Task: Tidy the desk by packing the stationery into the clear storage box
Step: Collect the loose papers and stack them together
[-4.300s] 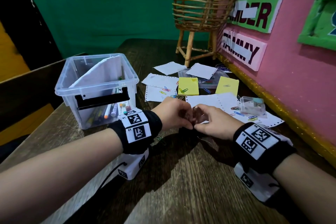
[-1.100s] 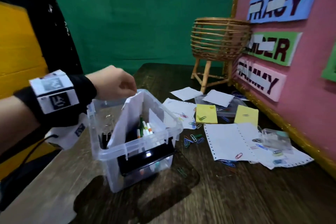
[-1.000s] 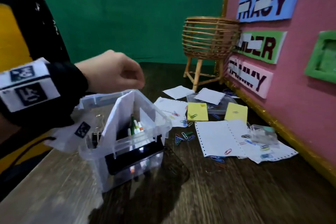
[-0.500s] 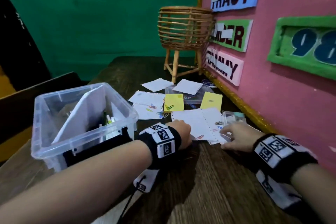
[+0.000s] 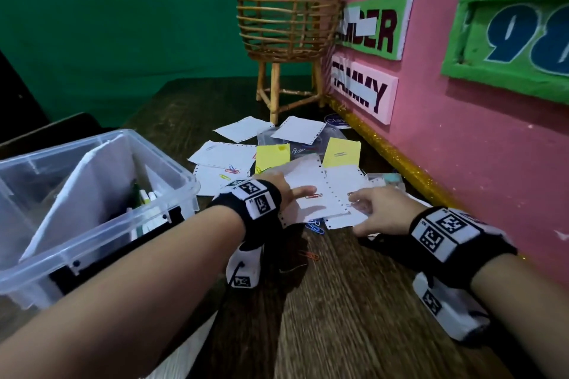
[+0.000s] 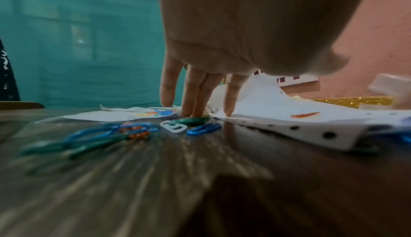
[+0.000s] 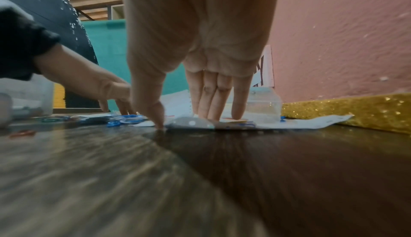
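Note:
The clear storage box point(image 5: 172, 172) stands at the left and holds a folded white paper and markers. A white perforated sheet point(image 5: 335, 184) lies in the middle of the desk with a red paper clip point(image 5: 315, 195) on it. My left hand point(image 5: 289, 191) is at the sheet's left edge, which is lifted. Its fingers point(image 6: 195, 98) are straight with their tips on the table, and its thumb lies on top of the sheet. My right hand point(image 5: 372, 209) presses the sheet's right part with straight fingers point(image 7: 213, 100). Coloured paper clips point(image 6: 203, 128) lie loose before the left fingertips.
Behind the hands lie more white slips, two yellow sticky notes point(image 5: 272, 155) and a clear bag. A small clear plastic case point(image 7: 264, 103) sits just past my right fingers. A rattan basket stand point(image 5: 286, 18) is at the back. A pink wall with gold glitter trim point(image 5: 400, 163) bounds the right.
My left hand came back from over the storage box to the sheet. In the last half second the sheet's left edge has risen over the left fingers. My right hand stays on the sheet.

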Available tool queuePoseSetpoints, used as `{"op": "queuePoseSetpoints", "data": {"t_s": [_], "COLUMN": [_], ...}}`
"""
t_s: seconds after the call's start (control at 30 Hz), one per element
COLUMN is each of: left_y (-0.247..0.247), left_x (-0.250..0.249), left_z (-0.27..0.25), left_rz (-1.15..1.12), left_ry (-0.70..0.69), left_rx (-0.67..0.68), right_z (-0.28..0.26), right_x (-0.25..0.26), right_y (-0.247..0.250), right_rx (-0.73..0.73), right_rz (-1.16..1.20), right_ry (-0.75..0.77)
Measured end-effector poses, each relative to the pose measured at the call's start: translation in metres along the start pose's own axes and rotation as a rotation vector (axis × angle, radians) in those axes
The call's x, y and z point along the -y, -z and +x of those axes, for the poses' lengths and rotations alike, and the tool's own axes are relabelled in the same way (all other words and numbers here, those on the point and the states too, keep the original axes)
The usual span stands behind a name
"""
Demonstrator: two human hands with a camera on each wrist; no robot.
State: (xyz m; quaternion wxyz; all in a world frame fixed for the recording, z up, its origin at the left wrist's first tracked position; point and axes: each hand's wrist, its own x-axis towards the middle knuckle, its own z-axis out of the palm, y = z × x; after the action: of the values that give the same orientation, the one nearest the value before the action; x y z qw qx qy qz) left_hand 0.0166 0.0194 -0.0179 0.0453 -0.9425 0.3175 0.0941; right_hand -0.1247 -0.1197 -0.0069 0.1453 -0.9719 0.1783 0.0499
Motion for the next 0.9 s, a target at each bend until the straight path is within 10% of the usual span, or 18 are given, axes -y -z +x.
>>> {"op": "queuePoseSetpoints", "data": {"t_s": [0.4,0.73,0.9], "left_y": [0.004,0.007,0.003], "left_x": [-0.006,0.004,-0.001], "left_z": [-0.004,-0.005,-0.005], "left_rz": [-0.353,-0.375,-0.408], "left_ry": [-0.018,0.191,0.052], "left_rx": [-0.014,-0.104,-0.105], "right_z": [-0.005,0.005,0.001], "right_x": [0.001,-0.006,-0.003], "right_y": [0.001,-0.001,0.004], "right_rx": [0.255,-0.279,-0.538], "right_rz": [-0.122,-0.178,-0.108], "right_ry": [0.037,-0.005,-0.036]}}
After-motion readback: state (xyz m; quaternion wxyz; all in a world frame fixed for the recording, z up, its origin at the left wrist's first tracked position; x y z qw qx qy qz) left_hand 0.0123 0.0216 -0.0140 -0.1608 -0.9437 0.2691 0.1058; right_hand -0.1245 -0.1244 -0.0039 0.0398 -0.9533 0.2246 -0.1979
